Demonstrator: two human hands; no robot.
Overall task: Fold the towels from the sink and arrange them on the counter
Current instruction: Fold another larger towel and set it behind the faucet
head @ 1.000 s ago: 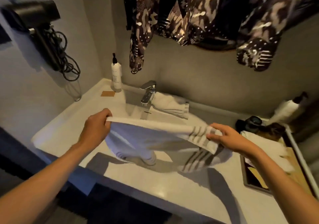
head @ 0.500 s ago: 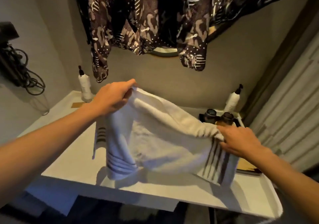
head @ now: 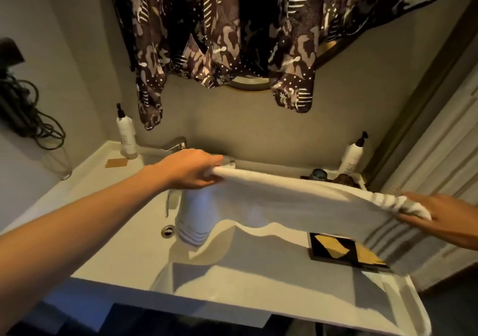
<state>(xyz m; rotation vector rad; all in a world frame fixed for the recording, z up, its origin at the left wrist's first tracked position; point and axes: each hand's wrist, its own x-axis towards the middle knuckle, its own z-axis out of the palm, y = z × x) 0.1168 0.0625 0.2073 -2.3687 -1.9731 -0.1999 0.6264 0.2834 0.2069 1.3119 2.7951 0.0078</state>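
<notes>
Bathroom — sink [head: 155, 222] w/ faucet [head: 176, 143], soap bottle [head: 126, 135], wall hairdryer [head: 10, 59].

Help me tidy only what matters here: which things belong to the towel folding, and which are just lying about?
In the job:
towel
left hand
right hand
sink
counter

Lying about:
left bottle
right bottle
tray
hanging garment
faucet
cord

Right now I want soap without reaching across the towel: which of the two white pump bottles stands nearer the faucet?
The white pump bottle with the black pump in the back left corner, just left of the chrome faucet; the other stands far right.
</notes>
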